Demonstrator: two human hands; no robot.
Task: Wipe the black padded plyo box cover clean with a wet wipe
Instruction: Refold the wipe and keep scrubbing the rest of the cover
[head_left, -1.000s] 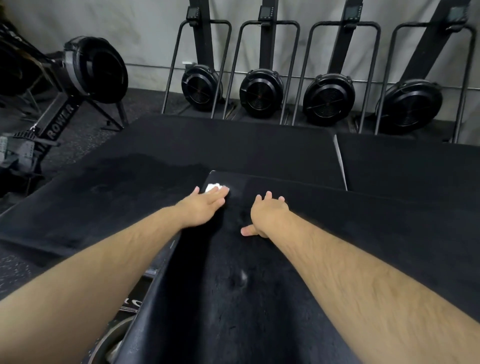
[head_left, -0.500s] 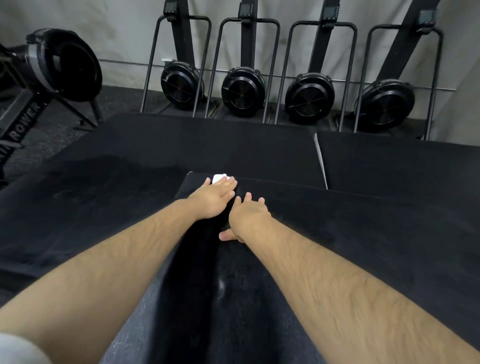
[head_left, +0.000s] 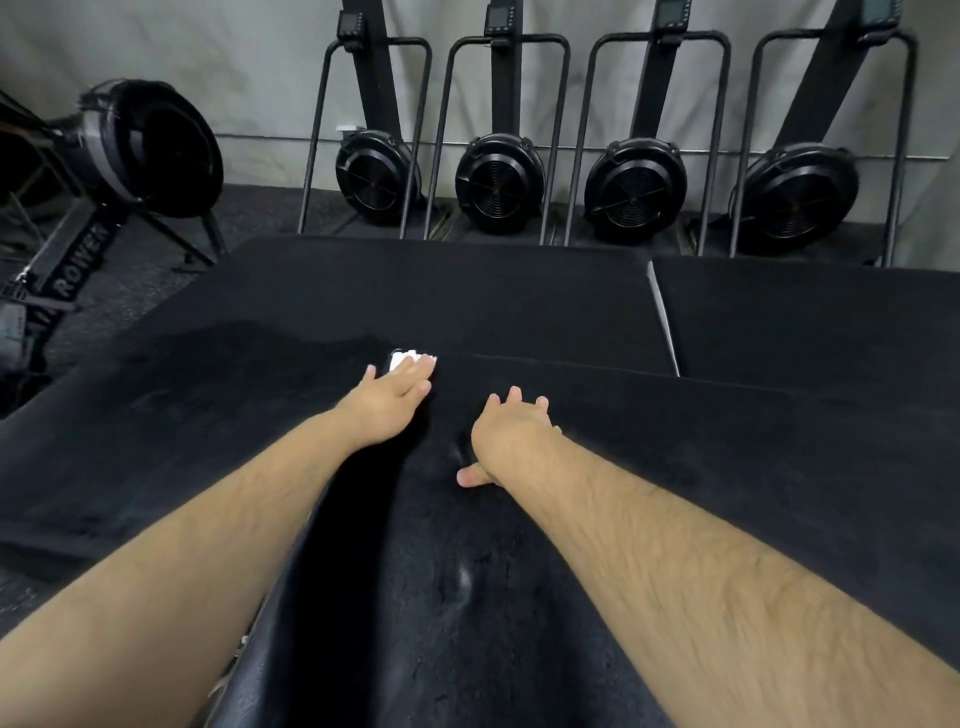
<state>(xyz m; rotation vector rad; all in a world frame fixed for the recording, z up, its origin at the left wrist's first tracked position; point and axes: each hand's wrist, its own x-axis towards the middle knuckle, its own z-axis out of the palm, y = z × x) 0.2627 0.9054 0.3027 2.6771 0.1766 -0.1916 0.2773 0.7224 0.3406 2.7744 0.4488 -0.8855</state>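
Since half a second ago my left hand (head_left: 389, 400) has slid the wet wipe (head_left: 404, 358) leftward along the far edge, and it now sits at the far left corner of the plyo box cover (head_left: 701, 467). The gap to my right hand (head_left: 511, 431) has widened again; the two were nearly touching before.

My left fingers (head_left: 415, 376) lie straight and close together, pressing the wipe flat. Only a small white patch shows past the fingertips; the rest is hidden under them. I am not pinching it, only pinning it under the pads. My right hand rests palm down on the cover just right of the left, fingers spread and thumb stuck out toward me, holding nothing. I judge it is bracing me as I lean.

What matters for the next stroke: the wipe is at the end of its run, with the corner directly ahead and the left edge just beside it. From here the cover stretches to the right along the far edge and back toward me, so the stroke should go one of those ways. The left hand is the one on the wipe, and the right hand lies in the path of a long rightward pass.

Beyond the far edge lie lower black mats (head_left: 467, 296), then upright rowing machines (head_left: 498, 182) along the wall.
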